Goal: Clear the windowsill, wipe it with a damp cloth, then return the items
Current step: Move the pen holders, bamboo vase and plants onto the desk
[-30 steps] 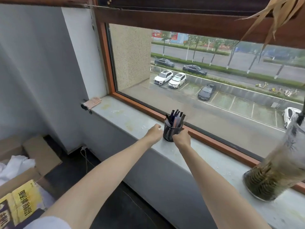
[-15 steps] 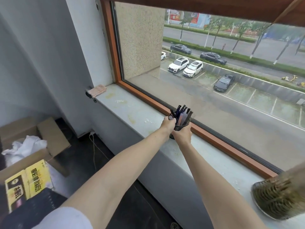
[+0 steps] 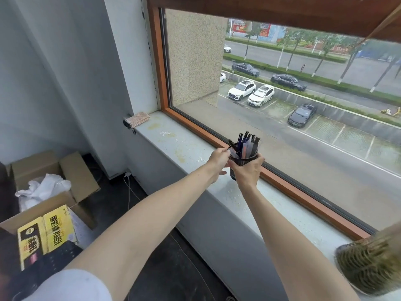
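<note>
Sleeve: a white sleeve [image 3: 71,285] sits at the bottom left, and both bare arms reach forward from it to the window.
Boxes: on the dark floor to the left, a cardboard box with a yellow printed side [image 3: 54,227] stands in front of an open brown box [image 3: 74,168] that holds a crumpled white sheet [image 3: 43,187].
Vase: at the bottom right a round vase [image 3: 368,263] full of brownish strands stands on the sill, blurred and cut by the edge of the view.
Cable: a white cable [image 3: 129,190] runs down the wall to the floor below the sill.
Right hand: the right hand [image 3: 247,171] wraps the near side of the pen holder, fingers curled round its wall.
Left hand: the left hand [image 3: 218,160] has its fingers curled onto the left side of the holder's rim, with the thumb lower, pointing toward its wall.
Pen holder: a black mesh pen holder [image 3: 242,159] is upright between both hands, over the sill's near edge; I cannot tell whether its base touches the sill.
Pens: dark and translucent pens [image 3: 247,143] stand in it, tips above the rim.
Windowsill: the pale grey windowsill [image 3: 186,144] carries yellowish stains and white specks.
Cloth: a small speckled cloth [image 3: 137,118] lies at the sill's far left corner, well apart from the holder.
Window frame: an orange-brown window frame [image 3: 195,127] borders the glass.
Outside: two white cars [image 3: 242,90] are parked side by side below a tree-lined road.
</note>
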Action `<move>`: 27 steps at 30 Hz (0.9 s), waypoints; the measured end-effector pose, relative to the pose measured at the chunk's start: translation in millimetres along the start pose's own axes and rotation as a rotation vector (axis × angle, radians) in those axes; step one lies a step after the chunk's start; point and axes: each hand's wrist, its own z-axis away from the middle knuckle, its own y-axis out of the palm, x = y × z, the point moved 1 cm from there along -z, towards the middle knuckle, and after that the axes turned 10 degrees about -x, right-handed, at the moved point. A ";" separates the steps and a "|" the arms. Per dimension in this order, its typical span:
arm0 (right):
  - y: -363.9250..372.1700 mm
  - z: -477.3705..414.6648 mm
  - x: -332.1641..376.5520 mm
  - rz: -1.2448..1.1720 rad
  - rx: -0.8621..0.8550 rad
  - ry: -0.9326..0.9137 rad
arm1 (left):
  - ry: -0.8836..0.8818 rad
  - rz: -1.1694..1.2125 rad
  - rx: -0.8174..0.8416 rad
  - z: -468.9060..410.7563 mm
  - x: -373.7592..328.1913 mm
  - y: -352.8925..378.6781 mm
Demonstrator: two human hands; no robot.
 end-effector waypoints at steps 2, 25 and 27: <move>-1.0 3.4 3.0 0.001 0.048 -0.012 | 0.002 0.025 -0.033 0.2 1.2 -7.9; 148.6 278.6 126.6 -0.122 0.817 -0.264 | -0.080 0.154 -0.411 93.2 69.1 -356.7; 163.0 323.7 138.2 -0.129 0.878 -0.276 | -0.110 0.202 -0.491 112.7 83.0 -399.5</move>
